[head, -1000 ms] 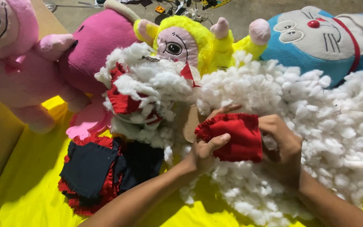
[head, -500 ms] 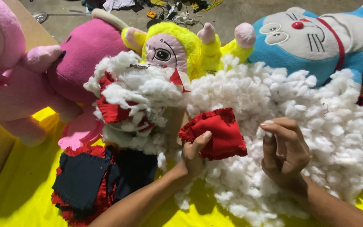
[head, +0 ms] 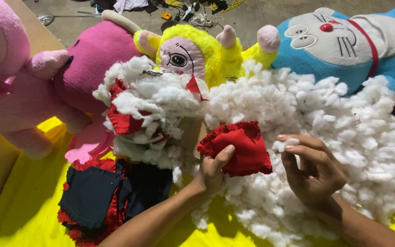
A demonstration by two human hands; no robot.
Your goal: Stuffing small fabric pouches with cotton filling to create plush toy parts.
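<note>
My left hand (head: 212, 171) grips a small red fabric pouch (head: 241, 146) by its lower left corner, thumb on top. The pouch is held just above a big heap of white stuffing (head: 344, 132). My right hand (head: 314, 171) is just right of the pouch, fingers curled around a small tuft of white stuffing (head: 283, 144). A second mound of stuffing mixed with red cloth (head: 147, 114) lies to the left of the pouch.
Pink plush toys (head: 33, 87) lie at the left, a yellow plush doll (head: 197, 52) at the back middle, a blue and white plush cat (head: 344, 41) at the back right. Dark blue and red fabric pieces (head: 101, 192) rest on the yellow sheet (head: 19, 206).
My right hand has let go of the pouch and pulled right, picking a tuft of stuffing. My left hand keeps the pouch, which has tilted slightly.
</note>
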